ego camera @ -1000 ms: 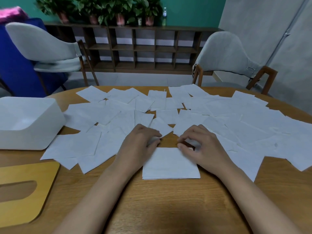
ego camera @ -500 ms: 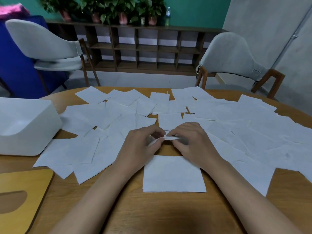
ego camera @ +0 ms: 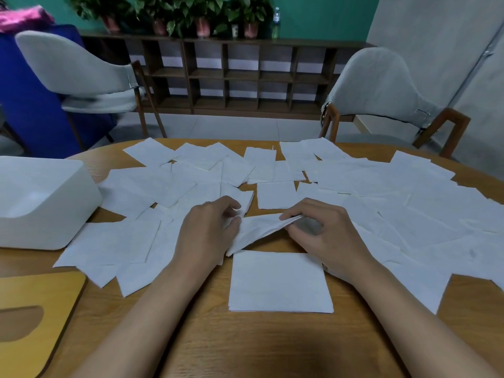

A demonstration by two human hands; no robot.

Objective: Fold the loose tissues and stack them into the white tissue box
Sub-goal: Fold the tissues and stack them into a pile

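The white tissue box [ego camera: 46,203] sits at the left edge of the tabletop [ego camera: 245,345] with its open top facing up. What shows of its inside is plain white, and I cannot tell whether any sheet lies in it. Its wooden lid [ego camera: 30,320], with an oval slot cut through, lies flat at the near left corner, apart from the box.

One tissue [ego camera: 261,227] is held off the wood between the two hands, just beyond the far edge of the folded stack [ego camera: 279,282]. That stack lies squared up near the middle of the near edge. The tissue is creased and sags toward its near left corner, which hangs close over the stack's far left corner.

The left hand [ego camera: 207,236] pinches the tissue's left end, thumb against curled fingertips, knuckles up and wrist low over the sheets beneath it. The right hand [ego camera: 330,238] pinches the right end between thumb and forefinger, its other fingers curled under the palm. Both forearms reach in from the near edge, one on each side of the stack.

The loose tissues [ego camera: 381,192] lie flat and overlapping across the far half of the tabletop, from beside the box to the right edge, thickest on the right. Beyond the table stand two grey chairs [ego camera: 381,85], a dark shelf unit [ego camera: 240,77] and potted plants [ego camera: 201,15] along its top.
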